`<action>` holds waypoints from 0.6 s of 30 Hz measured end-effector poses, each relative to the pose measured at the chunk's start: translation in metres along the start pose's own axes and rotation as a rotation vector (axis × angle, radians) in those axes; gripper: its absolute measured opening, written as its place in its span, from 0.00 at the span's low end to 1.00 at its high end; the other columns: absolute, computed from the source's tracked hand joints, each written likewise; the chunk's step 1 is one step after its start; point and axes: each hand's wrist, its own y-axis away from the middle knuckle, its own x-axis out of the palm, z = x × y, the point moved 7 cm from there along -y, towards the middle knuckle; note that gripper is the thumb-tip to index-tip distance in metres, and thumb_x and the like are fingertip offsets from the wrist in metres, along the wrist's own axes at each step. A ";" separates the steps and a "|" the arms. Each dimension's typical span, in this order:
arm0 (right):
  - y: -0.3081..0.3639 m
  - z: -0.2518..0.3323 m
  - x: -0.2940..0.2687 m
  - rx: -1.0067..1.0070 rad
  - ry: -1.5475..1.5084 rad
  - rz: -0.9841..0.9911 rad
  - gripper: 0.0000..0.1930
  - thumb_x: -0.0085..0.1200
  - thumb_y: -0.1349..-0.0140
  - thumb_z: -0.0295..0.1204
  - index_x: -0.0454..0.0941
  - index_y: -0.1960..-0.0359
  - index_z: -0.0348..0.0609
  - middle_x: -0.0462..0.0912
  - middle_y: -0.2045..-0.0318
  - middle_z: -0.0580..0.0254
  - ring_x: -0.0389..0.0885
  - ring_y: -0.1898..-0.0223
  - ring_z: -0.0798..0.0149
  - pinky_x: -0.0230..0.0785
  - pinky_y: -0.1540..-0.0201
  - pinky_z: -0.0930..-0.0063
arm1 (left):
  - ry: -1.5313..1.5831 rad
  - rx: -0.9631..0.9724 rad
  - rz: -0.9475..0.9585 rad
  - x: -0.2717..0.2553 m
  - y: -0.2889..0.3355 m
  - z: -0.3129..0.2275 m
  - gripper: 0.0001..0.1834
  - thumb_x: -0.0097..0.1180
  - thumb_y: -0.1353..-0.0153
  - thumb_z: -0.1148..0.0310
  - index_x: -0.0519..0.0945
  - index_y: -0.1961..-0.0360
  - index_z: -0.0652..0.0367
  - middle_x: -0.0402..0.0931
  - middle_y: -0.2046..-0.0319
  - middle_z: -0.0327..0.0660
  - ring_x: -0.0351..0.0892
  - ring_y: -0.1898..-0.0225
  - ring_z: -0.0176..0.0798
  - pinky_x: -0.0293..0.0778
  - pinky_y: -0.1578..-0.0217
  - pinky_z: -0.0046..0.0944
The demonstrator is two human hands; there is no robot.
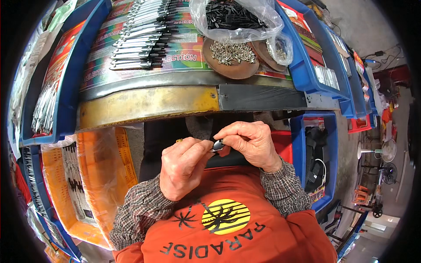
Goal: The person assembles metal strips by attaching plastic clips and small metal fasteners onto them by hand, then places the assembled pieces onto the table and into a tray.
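Note:
Close to my body, just off the table edge, my left hand (184,163) and my right hand (252,142) meet. Between their fingertips is a small shiny silver piece with black parts (218,145); fingers cover most of it, so its kind is unclear. Both hands are closed in a pinch on it. On the table beyond lies a long row of slim silver pieces with black ends (139,47). To its right, a brown round dish (241,72) bears a heap of small metal fittings (231,52). Behind that, a clear plastic bag (199,13) holds many small black parts (230,16).
A blue tray (70,87) with slim metal pieces is at the left, another blue tray (307,74) at the right. Below the table are an orange basket (98,175) and a blue bin (298,144) with black items. The table's metal edge (153,105) runs before me.

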 end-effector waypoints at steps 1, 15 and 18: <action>0.000 -0.001 0.001 0.019 -0.010 0.004 0.08 0.57 0.36 0.27 0.81 0.61 0.34 0.83 0.73 0.63 0.83 0.72 0.73 0.77 0.69 0.81 | 0.023 -0.011 0.007 0.000 0.001 0.001 0.13 0.62 0.56 0.84 0.79 0.66 0.62 0.78 0.75 0.44 0.79 0.75 0.45 0.72 0.76 0.38; 0.004 0.001 0.010 -0.079 0.254 0.103 0.12 0.63 0.44 0.26 0.79 0.60 0.37 0.82 0.67 0.61 0.80 0.70 0.70 0.73 0.69 0.77 | 0.043 -0.067 0.048 0.005 0.005 0.009 0.12 0.62 0.54 0.84 0.80 0.66 0.63 0.79 0.74 0.45 0.80 0.74 0.45 0.73 0.75 0.37; 0.004 0.005 0.011 -0.088 0.271 0.070 0.12 0.63 0.43 0.25 0.78 0.59 0.37 0.82 0.66 0.61 0.81 0.68 0.69 0.74 0.67 0.77 | 0.039 -0.074 0.051 0.003 0.004 0.009 0.12 0.62 0.54 0.84 0.80 0.66 0.63 0.79 0.74 0.45 0.80 0.74 0.45 0.74 0.75 0.37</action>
